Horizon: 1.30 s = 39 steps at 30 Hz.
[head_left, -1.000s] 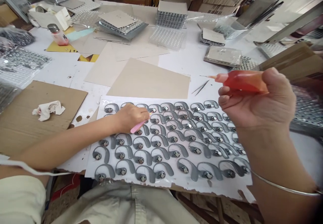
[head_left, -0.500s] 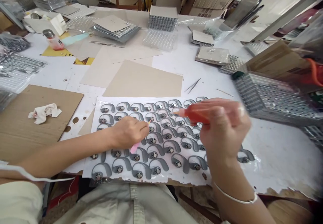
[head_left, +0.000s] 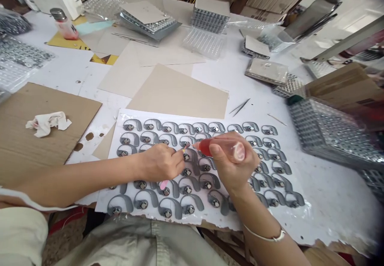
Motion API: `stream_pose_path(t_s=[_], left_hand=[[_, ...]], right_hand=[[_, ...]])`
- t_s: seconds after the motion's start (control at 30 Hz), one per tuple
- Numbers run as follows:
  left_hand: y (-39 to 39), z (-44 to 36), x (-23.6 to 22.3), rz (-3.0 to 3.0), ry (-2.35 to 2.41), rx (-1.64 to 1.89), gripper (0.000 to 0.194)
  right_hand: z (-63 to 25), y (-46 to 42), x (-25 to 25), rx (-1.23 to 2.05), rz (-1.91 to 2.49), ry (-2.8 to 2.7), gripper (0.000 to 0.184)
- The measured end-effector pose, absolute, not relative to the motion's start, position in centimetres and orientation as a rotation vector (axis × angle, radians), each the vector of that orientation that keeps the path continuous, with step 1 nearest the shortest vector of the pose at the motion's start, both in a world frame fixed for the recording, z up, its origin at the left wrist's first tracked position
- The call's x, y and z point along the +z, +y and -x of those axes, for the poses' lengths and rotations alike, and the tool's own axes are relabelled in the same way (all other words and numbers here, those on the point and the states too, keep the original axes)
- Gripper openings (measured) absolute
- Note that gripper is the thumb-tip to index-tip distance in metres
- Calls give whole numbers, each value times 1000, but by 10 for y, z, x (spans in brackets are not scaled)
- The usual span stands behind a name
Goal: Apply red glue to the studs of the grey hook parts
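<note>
My left hand (head_left: 162, 163) is closed around a thin tool with a pink handle end (head_left: 164, 184); its tip shows just past my fingers, and its exact kind is unclear. In my right hand (head_left: 238, 172) a squeeze bottle of red liquid (head_left: 223, 147) lies tilted, its nozzle pointing left near the tool's tip. Both tips are above a grey ear-hook-shaped part (head_left: 186, 143) with a small round metallic piece. Rows of several such parts lie on a white sheet (head_left: 105, 202); my hands hide some of them.
Tweezers (head_left: 240, 107) and a thin stick (head_left: 276, 119) lie beyond the sheet. Cardboard with a crumpled tissue (head_left: 48, 123) is at left. A small capped bottle (head_left: 63, 24) stands farther back. Stacked clear trays (head_left: 330, 130) are at right.
My right hand has brought the red bottle left and down, its nozzle now close to the tool in my left hand. The view has shifted, and my left hand stays over the parts.
</note>
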<state>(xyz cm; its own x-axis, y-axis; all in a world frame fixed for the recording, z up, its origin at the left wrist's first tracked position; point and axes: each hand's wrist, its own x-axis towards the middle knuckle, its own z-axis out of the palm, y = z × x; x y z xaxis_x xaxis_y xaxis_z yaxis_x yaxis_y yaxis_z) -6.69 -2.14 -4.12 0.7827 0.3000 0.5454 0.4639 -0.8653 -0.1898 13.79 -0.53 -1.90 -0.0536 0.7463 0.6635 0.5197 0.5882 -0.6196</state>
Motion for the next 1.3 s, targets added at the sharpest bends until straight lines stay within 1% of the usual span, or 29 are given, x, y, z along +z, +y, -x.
stream_pose_path(t_s=[0.27,0.4,1.3], left_hand=[[-23,66,-41,2676,-539,-707,13],[-23,67,-41,2685,-538,-693,14],[-22,66,-43,2644,-578,-733,11]], right_hand=[[-134,-3,-20,254,1024,-1780,13],[-132,-3,-19,270,1027,-1814,10],[-130,-2,-21,208,1022,-1800,10]])
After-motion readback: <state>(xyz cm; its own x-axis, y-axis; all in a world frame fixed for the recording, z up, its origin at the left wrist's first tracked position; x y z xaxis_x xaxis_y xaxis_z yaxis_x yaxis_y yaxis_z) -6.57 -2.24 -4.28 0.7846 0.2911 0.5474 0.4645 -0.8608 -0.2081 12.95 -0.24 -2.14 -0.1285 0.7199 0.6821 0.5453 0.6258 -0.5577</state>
